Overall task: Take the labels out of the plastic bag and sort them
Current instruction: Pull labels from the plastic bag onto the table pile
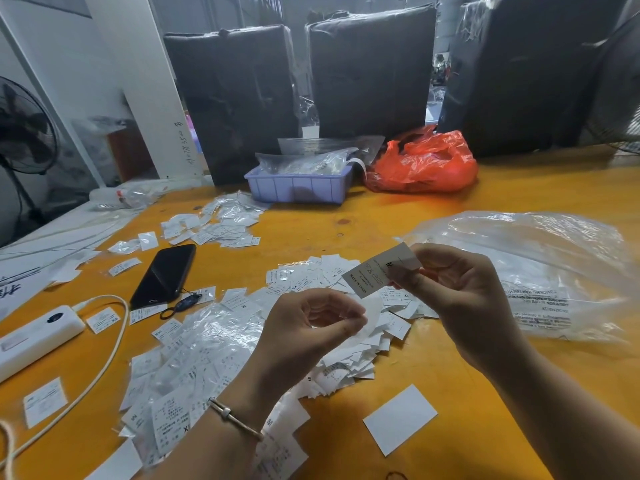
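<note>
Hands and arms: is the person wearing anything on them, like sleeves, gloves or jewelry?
No gloves and no sleeves show: both forearms are bare up to the frame's edge. The left hand has a thin metal bangle around its wrist, with a small round bead on it. The right hand wears nothing on its wrist. No rings show on the fingers.

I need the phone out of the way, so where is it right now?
In the head view, the phone lies screen up on the orange table, left of centre, between the white power bank and the pile of labels.
</note>
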### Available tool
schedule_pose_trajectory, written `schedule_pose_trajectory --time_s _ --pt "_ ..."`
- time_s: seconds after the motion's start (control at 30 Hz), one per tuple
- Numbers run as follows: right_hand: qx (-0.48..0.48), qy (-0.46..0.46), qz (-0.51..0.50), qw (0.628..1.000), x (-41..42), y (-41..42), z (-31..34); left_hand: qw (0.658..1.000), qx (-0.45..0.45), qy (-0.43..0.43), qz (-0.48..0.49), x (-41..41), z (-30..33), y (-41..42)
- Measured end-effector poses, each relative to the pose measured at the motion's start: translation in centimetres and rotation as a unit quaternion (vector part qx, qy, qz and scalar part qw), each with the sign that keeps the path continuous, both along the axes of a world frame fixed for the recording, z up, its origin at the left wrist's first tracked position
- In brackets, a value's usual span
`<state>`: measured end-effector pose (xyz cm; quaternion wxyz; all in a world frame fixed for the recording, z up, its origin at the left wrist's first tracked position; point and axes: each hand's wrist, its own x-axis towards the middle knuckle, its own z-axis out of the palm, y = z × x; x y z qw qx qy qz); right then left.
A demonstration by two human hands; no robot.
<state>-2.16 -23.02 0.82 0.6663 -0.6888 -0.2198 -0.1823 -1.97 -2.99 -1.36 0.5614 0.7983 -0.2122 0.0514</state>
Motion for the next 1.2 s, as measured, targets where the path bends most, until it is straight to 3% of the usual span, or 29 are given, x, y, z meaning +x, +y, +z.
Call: schedule_pose_trajectory --time_s 0.87,1.07,1.2 --pt "-0.136 -0.045 -0.073 0.987 0.27 0.09 -0.44 0.999 -0.029 0.022 -0.006 0.04 -0.05 0.23" --pt "0.021 -0.045 -0.146 0.988 0.54 -0.5 -0.61 0.999 -0.039 0.01 -0.001 0.1 -0.03 0.14" --pt "-0.088 -0.04 -0.185 0.978 0.77 -0.62 -0.65 0.998 -0.067 0.015 -0.006 0.01 0.1 -0.01"
